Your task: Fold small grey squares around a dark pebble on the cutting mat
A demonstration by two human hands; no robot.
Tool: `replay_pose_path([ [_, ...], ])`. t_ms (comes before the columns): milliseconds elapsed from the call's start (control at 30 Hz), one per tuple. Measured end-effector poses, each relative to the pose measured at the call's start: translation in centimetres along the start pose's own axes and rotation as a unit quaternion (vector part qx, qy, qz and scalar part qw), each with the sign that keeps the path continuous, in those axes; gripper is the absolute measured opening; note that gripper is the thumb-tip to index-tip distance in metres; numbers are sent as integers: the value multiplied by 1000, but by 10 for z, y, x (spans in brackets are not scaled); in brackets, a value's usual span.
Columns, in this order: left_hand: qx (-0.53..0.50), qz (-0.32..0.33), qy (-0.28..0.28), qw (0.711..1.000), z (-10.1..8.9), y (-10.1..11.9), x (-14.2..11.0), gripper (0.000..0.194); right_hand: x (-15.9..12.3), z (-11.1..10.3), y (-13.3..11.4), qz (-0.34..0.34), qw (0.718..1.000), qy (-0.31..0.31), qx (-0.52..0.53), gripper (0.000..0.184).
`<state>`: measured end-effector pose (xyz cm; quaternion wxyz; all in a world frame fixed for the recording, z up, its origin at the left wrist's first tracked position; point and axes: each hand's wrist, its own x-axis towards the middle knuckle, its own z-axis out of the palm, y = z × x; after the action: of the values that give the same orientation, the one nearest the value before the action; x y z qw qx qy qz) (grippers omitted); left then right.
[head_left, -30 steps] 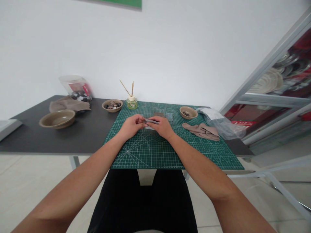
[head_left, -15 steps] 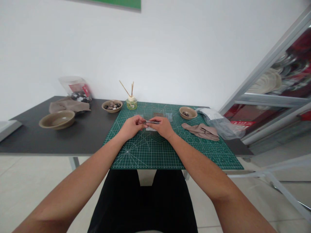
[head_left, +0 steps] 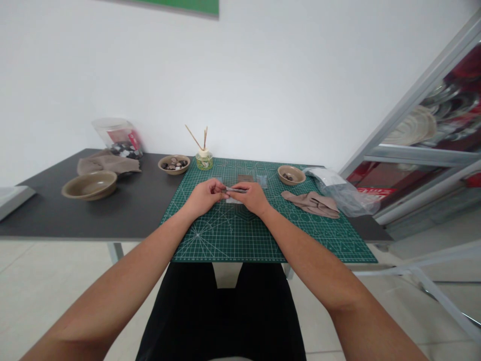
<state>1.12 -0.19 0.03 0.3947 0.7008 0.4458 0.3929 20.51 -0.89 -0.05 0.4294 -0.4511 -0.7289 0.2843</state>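
Over the green cutting mat (head_left: 240, 235), my left hand (head_left: 205, 197) and my right hand (head_left: 252, 197) meet. Both are closed in a pinch on a thin grey flat piece (head_left: 237, 190), whose kind is too small to tell. Fingers cover part of it. Below the fingertips a whitish piece (head_left: 233, 200) shows, partly hidden. Just beyond my hands lie a flat brown piece (head_left: 245, 178) and a bluish see-through packet (head_left: 262, 181).
A bowl of dark and light stones (head_left: 174, 165) and a reed diffuser (head_left: 204, 159) stand at the back. Rightward are a bowl with few stones (head_left: 291, 175), a brown cloth (head_left: 313, 204) and a plastic bag (head_left: 340, 193). Left sits a larger bowl (head_left: 90, 186).
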Motion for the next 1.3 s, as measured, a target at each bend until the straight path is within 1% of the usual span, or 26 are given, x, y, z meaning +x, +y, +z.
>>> replay_pose_path([
  [167, 0, 15, 5, 1000, -1, 2, -1, 24, -1, 1, -1, -7, 1000, 13, -6, 17],
  [300, -20, 9, -8, 1000, -1, 2, -1, 22, -2, 1, -1, -26, 1000, -14, 1, 19],
  [367, -24, 5, -8, 1000, -1, 2, -1, 23, -2, 1, -1, -24, 999, -21, 8, 19],
  [500, -23, 7, -8, 1000, 0, 3, -1, 23, -1, 1, 0, -9, 1000, -3, 3, 16],
  [667, -18, 6, 1, 1000, 0, 4, -1, 24, -2, 1, 0, -16, 1000, 22, -11, 15],
  [867, -40, 8, -9, 999, -1, 2, 0, 24, -2, 1, 0, -28, 999, -15, -9, 17],
  [1033, -21, 9, -5, 1000, -1, -2, 0, 26, -1, 1, 1, -15, 1000, 6, -6, 15],
  [1167, -14, 20, 0, 1000, -1, -4, 1, 27, -1, 1, 1, -23, 999, 30, -33, 15],
  [1300, -30, 22, -4, 999, -1, -1, 0, 26, -2, 2, 2, -35, 998, 20, -47, 14],
])
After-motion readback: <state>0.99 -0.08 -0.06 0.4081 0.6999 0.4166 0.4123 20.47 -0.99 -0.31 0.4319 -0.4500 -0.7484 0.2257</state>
